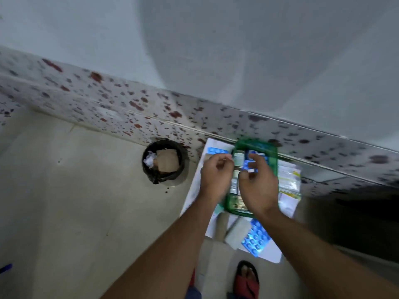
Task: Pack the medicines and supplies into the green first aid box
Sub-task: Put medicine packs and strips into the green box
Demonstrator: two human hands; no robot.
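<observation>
Green translucent plastic forms the first aid box (273, 169), which sits open on a small white table (194, 190) pushed against a speckled tile skirting (108, 104). Inside the box, a small bottle with a green and white label (238, 159) stands near the far end, and other small packets lie closer to the near end, too blurred to name.

Both hands hover over the box. The left hand (214, 178) is at the box's left edge with its fingers curled loosely inward; I cannot tell whether it holds anything. The right hand (259, 186) is over the middle of the box, thumb and fingers pinching a blue blister strip (248, 165) that lies at the box's far half.

Another blue blister strip (217, 151) lies on the table just left of the box's far corner. A third blue blister pack (255, 237) rests at the table's near edge, beside a pale flat box (236, 233). White and yellow sachets (288, 178) lie to the right of the box.

On the floor to the left of the table stands a black waste bin (165, 161) with crumpled paper and cardboard in it. A foot in a red slipper (247, 279) shows below the table.
</observation>
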